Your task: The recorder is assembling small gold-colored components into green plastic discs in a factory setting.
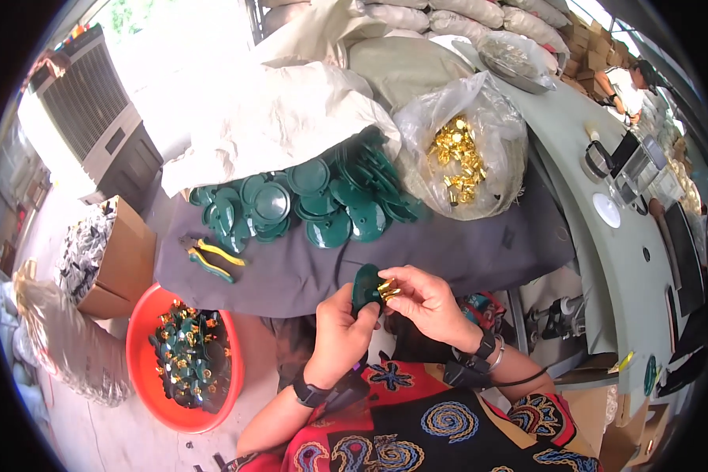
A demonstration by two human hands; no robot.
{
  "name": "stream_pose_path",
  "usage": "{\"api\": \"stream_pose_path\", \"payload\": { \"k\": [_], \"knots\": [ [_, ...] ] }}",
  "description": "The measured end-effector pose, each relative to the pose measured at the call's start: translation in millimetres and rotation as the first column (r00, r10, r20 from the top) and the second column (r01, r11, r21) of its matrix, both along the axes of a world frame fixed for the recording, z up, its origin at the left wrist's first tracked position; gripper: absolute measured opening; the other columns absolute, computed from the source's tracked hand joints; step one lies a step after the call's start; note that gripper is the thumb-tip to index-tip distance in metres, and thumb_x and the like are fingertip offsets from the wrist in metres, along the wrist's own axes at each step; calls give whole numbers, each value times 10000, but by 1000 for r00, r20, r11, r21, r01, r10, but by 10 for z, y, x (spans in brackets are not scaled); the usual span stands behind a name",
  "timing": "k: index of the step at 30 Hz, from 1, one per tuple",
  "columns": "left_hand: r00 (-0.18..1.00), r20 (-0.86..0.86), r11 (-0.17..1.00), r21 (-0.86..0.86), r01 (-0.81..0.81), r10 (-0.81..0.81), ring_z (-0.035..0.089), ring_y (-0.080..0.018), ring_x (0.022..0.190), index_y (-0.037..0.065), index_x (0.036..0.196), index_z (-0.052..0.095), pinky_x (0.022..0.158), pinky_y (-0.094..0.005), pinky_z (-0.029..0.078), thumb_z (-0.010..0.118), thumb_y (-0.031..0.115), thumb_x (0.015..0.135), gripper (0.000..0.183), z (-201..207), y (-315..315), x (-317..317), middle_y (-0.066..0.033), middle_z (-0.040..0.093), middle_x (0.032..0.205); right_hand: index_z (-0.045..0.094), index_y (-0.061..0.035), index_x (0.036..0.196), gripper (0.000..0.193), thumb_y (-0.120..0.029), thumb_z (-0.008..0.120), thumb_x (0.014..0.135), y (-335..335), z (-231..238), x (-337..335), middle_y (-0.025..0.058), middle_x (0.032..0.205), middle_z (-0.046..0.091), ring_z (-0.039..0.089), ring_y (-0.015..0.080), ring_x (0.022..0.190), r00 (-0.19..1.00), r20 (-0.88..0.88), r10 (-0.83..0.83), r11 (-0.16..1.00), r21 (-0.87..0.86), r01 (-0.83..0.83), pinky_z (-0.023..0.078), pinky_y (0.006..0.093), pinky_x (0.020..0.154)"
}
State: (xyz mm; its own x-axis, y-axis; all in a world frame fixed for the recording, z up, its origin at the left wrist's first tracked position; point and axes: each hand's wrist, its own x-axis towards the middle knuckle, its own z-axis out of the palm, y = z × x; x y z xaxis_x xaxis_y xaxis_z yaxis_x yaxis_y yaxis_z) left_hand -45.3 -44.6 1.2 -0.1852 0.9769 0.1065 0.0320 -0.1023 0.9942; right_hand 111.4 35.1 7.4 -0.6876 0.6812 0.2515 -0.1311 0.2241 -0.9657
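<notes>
Over the near edge of the dark cloth, my left hand [344, 326] grips a round dark green plastic disc [365, 285], turned on edge. A shiny gold piece [387, 289] is pinched in the fingers of my right hand [427, 305], close against the disc's face. Whether the two are joined cannot be made out. Beyond my hands, a heap of similar green discs [307, 200] spills from a white sack [283, 118]. To its right, a clear plastic bag [495, 130] stands open with many gold pieces [460, 157] inside.
Yellow-and-green-handled pliers [212, 258] lie at the cloth's left. Below left stands an orange-red tub [232, 385] of green discs with gold pieces. A cardboard box [126, 259] and a grey air cooler [94, 110] are further left. A grey table [582, 173] curves along the right; another person [628, 88] is behind it.
</notes>
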Motion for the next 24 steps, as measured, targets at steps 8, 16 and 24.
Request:
{"api": "stream_pose_path", "payload": {
  "k": [8, 16, 24],
  "knots": [
    [968, -220, 991, 74, -107, 121, 604, -107, 605, -51, 895, 565, 541, -242, 478, 533, -29, 804, 99, -20, -63, 55, -61, 612, 708, 497, -19, 1071, 312, -6, 644, 796, -8, -55, -29, 126, 863, 583, 639, 273, 725, 978, 130, -165, 852, 518, 76, 509, 334, 605],
    [858, -440, 954, 250, -164, 263, 568, -298, 547, -37, 825, 536, 491, -354, 423, 553, -46, 715, 112, 37, -72, 58, -164, 556, 655, 478, -30, 1018, 354, -100, 695, 747, 17, 69, -68, 118, 785, 541, 588, 327, 641, 927, 268, -261, 647, 761, -38, 473, 409, 542],
    [703, -653, 925, 380, -18, 282, 532, -365, 588, -38, 886, 524, 503, -427, 407, 540, -78, 666, 224, 48, -80, 91, -164, 499, 685, 536, 30, 899, 144, -95, 596, 861, -137, 136, -99, 95, 682, 605, 597, 149, 520, 938, 337, -85, 992, -57, 110, 455, 271, 450]
  ]
}}
